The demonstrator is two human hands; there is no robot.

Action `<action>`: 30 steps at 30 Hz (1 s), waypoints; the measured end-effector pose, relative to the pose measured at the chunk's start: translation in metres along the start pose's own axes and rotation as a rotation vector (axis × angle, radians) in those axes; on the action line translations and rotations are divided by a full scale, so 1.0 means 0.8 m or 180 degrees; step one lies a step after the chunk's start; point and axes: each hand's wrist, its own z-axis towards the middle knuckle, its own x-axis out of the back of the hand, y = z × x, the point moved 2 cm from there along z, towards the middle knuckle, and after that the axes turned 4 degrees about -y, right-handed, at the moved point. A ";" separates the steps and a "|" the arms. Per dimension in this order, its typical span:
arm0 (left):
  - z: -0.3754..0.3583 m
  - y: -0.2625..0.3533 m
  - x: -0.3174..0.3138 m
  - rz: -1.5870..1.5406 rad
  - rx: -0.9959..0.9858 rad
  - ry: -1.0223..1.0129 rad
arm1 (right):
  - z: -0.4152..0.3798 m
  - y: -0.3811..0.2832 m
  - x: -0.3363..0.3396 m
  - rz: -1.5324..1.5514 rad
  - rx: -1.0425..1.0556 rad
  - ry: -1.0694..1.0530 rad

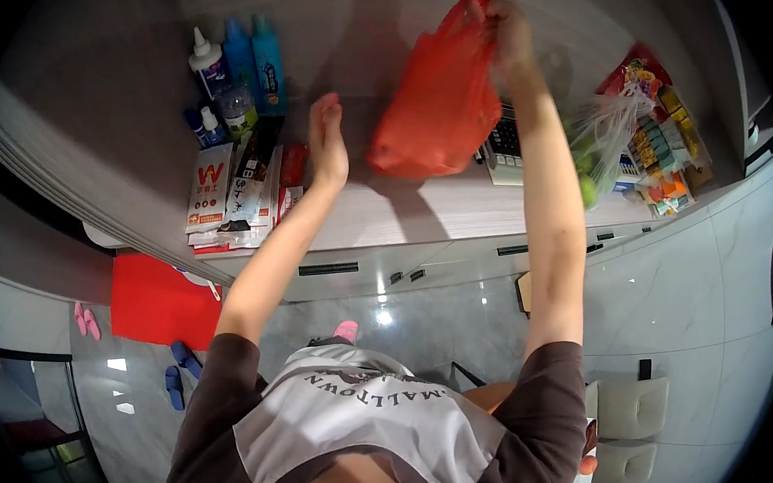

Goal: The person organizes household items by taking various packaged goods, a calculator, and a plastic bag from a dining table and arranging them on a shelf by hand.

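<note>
My right hand (505,34) is raised and closed on the gathered top of a red plastic bag (439,112). The bag hangs bulging above the wooden shelf top (388,215), and what it contains is hidden. Beside it on the left, my left hand (329,145) is held up edge-on with its fingers stretched out, and nothing is in it. A black-keyed calculator (505,147) lies behind my right forearm, partly covered by it. Near the left hand are a red packet (293,169) and a stack of printed papers and packets (210,191).
Several bottles, among them a blue one (270,66), stand at the back left. To the right are a clear bag of green fruit (591,157) and boxed goods (662,143). Drawers (348,283) front the shelf. A red mat (161,303) and slippers (174,388) lie on the floor.
</note>
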 end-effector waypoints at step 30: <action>0.009 -0.071 -0.097 0.4332 -0.2394 -0.1924 | 0.029 0.086 0.068 -0.1575 -0.0009 0.0849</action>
